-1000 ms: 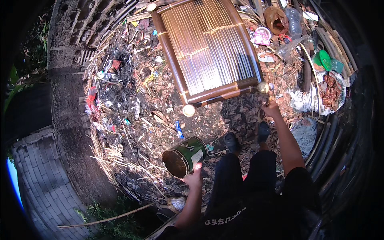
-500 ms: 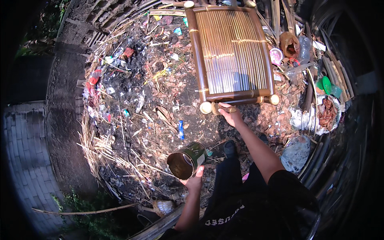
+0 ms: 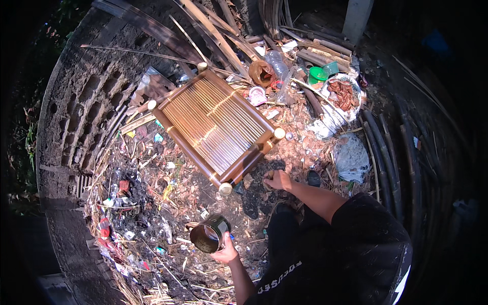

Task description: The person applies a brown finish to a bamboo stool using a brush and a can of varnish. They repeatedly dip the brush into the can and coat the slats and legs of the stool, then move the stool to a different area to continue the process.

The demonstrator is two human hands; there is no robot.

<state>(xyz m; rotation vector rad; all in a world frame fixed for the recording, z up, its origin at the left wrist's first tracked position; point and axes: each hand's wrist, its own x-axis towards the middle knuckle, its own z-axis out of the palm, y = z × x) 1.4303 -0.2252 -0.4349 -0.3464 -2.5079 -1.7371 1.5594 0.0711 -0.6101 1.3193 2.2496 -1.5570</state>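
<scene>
A small bamboo table (image 3: pixel 211 124) with a slatted top and a glossy brown frame stands on the littered ground ahead of me. Pale cut ends show at its corners. My left hand (image 3: pixel 227 252) is wrapped round a dark green tin can (image 3: pixel 218 225), tilted so that its open mouth and brownish inside show. Just off the table's near side, my right hand (image 3: pixel 278 180) is closed on a small brush (image 3: pixel 268 175), mostly covered by the fingers. Neither the hand nor the brush touches the table.
Bamboo poles (image 3: pixel 216 30) lie behind the table. To the right are a clear plastic bottle (image 3: pixel 276 63), a green lid (image 3: pixel 317 75), a white sack (image 3: pixel 352 157) and dark poles (image 3: pixel 384 152). A rough block wall (image 3: pixel 84 109) curves along the left. Dry leaves and scraps cover the ground.
My right hand has drawn back from the table's near rail with the brush. The view has turned, so the table now appears slanted and farther left. The can stays in my left hand.
</scene>
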